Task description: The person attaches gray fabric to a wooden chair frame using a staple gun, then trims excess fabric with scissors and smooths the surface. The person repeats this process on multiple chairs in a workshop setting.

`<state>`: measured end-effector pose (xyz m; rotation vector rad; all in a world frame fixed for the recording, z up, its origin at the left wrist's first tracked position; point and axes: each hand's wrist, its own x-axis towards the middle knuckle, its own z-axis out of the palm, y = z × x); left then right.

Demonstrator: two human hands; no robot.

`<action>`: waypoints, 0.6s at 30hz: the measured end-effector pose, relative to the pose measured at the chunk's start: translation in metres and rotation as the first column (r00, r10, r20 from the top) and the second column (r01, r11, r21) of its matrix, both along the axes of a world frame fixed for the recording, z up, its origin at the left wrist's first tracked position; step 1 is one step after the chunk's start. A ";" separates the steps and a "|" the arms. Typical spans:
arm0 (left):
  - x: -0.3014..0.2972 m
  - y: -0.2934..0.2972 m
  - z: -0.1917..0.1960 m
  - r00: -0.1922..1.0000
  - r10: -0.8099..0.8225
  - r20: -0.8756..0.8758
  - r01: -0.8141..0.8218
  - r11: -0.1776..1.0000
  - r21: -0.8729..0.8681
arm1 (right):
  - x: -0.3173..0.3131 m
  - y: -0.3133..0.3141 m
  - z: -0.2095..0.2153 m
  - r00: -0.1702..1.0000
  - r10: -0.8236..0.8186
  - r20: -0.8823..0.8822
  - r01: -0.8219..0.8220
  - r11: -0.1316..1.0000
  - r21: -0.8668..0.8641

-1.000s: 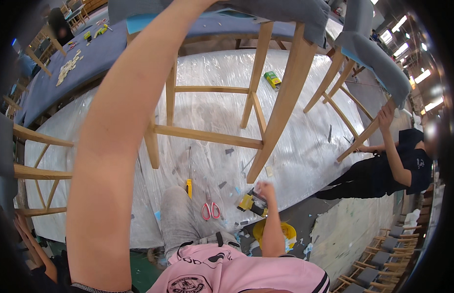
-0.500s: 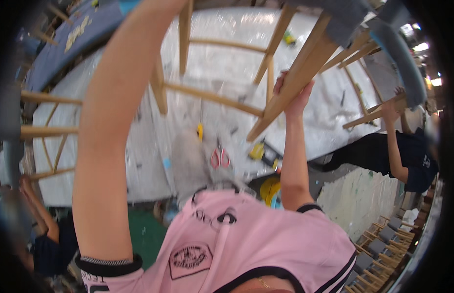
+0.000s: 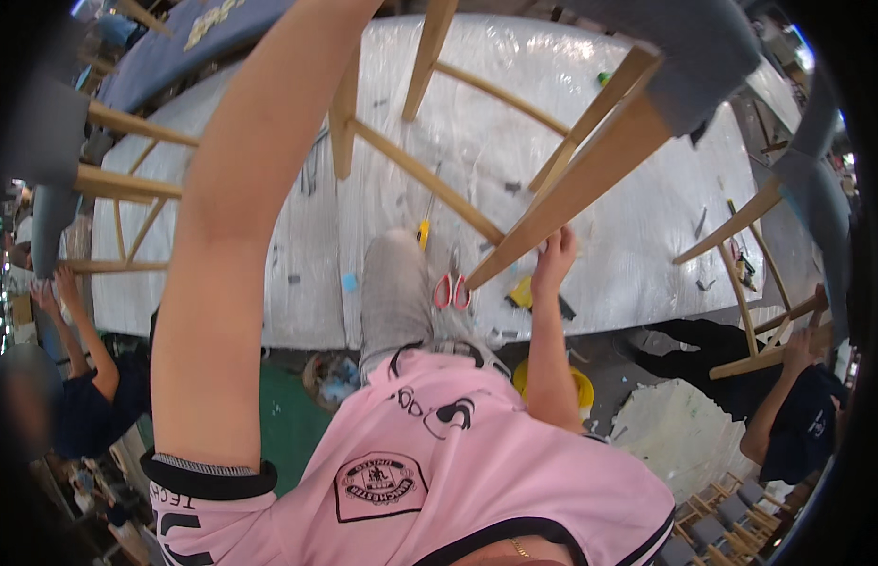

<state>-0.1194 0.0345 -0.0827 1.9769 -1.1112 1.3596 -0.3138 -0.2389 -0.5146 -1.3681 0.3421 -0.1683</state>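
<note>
Head view: a person in a pink shirt lifts a wooden chair point(image 3: 552, 203) overhead, above a floor covered in clear plastic sheet point(image 3: 637, 160).
Right hand point(image 3: 555, 257): its grip is closed loosely round the lower end of one slanted chair leg, fingers wrapped on the wood.
Left hand: out of the picture past the top edge; the left forearm point(image 3: 245, 217) reaches up toward the chair, and I cannot tell what that grip does.
Chair position: raised and tipped, legs and rungs spread across the upper half of the view, the grey padded seat point(image 3: 689, 52) at the top right, well above the floor.
Chair look: pale natural wood, slim square legs joined by thin rungs, grey upholstered seat; the wood looks smooth and unfinished.
Risk, slipping: the right hand holds only the tip of a smooth leg, so the chair may twist or slide out if its weight swings.
Risk, tools: red-handled scissors point(image 3: 451, 291) and a yellow knife point(image 3: 424, 232) lie on the sheet just below; a dropped chair could land on them.
Risk, neighbours: people in dark shirts work close by on both sides with other chairs point(image 3: 118, 179), so a swinging leg may strike one.
</note>
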 end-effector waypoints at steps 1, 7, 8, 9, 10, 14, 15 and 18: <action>-0.001 0.000 0.001 0.999 0.033 0.004 -0.033 0.999 0.009 | -0.012 -0.006 -0.022 0.989 -0.092 -0.114 0.102 0.991 0.086; 0.014 -0.022 0.007 0.993 0.082 -0.086 -0.078 0.996 0.051 | -0.100 -0.003 -0.179 0.788 0.446 -0.424 -0.588 0.750 -0.305; 0.012 -0.025 0.008 0.992 0.079 -0.099 -0.073 0.995 0.063 | -0.109 0.012 -0.185 0.667 0.595 -0.448 -0.745 0.525 -0.412; 0.006 -0.024 0.012 0.991 0.084 -0.106 -0.077 0.994 0.074 | -0.116 0.030 -0.187 0.517 0.702 -0.490 -0.823 0.251 -0.510; 0.004 -0.024 0.015 0.988 0.096 -0.118 -0.087 0.993 0.082 | -0.126 0.043 -0.197 0.517 0.720 -0.463 -0.799 0.212 -0.563; 0.005 -0.027 0.012 0.983 0.116 -0.144 -0.107 0.992 0.067 | -0.140 0.085 -0.187 0.606 0.571 -0.554 -0.730 0.122 -0.672; 0.007 -0.021 0.013 0.976 0.139 -0.165 -0.121 0.986 0.117 | -0.136 0.091 -0.189 0.648 0.514 -0.562 -0.715 0.157 -0.682; 0.025 -0.003 0.007 0.979 0.074 -0.190 -0.047 0.989 0.142 | -0.124 0.092 -0.191 0.763 0.392 -0.514 -0.621 0.226 -0.750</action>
